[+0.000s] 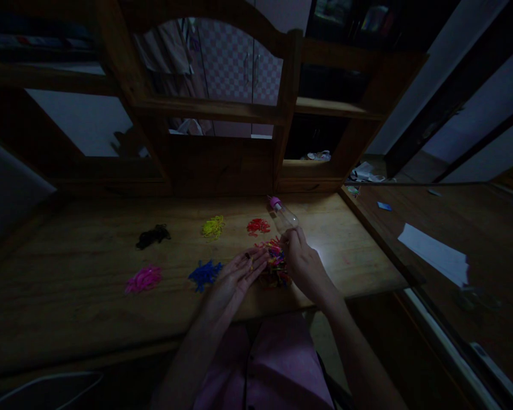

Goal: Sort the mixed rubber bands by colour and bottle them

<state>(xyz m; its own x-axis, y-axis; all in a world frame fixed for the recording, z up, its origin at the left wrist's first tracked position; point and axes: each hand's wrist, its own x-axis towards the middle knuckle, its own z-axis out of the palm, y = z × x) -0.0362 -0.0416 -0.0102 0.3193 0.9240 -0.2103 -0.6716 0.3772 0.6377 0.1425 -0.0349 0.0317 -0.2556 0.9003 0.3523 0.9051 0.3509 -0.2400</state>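
Observation:
A mixed heap of colored rubber bands (277, 259) lies on the wooden desk between my hands. My left hand (237, 276) is palm up beside the heap, fingers extended and slightly curled, with a small dark band and a yellowish one on them. Over the heap's right side, my right hand (301, 265) has its fingers closed; what they pinch is hidden. Single-color piles lie around: red bands (257, 226), yellow bands (213, 227), blue bands (204, 275), pink bands (143, 279) and black bands (153, 236).
A clear bulb-shaped bottle (286, 218) with a pink cap lies just beyond my right hand. A wooden shelf unit (222, 165) rises at the desk's back. On the brown surface to the right are white papers (434, 253) and a blue card (383, 206).

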